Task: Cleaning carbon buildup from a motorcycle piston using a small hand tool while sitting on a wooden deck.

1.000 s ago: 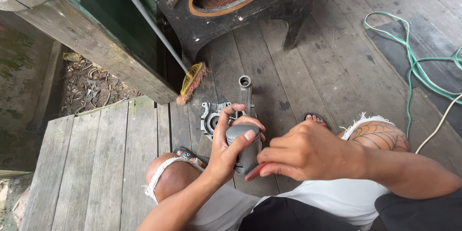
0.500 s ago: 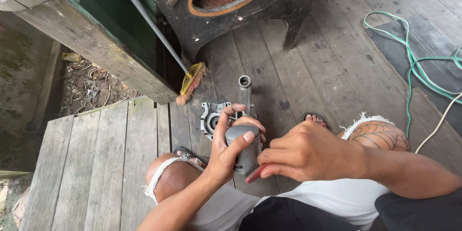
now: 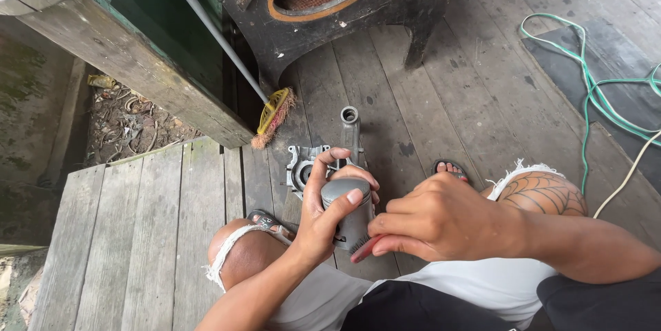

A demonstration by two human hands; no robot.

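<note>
- Change since the earlier frames: almost none; both hands and the piston sit as they did, with only a slight shift of the fingers.
- Left hand (image 3: 323, 217): grip closed round the piston (image 3: 348, 212), thumb over its flat grey crown, holding it upright above the lap between the knees.
- Right hand (image 3: 437, 224): grip pinched on a brush (image 3: 365, 248) with a red handle, its bristle end against the piston's lower side.
- Progress, as judged: brushing of the piston looks under way; the crown reads dull grey and fairly clean, the skirt is mostly hidden by fingers, so what is left cannot be told.
- Engine casing (image 3: 303, 166): on the deck just beyond the hands, untouched.
- Metal rod (image 3: 350, 128): beside the casing, ring end pointing away.
- Broom (image 3: 274, 116): farther, leaning at the green wall.
- Hose (image 3: 592, 90): green, far right, well apart.
</note>
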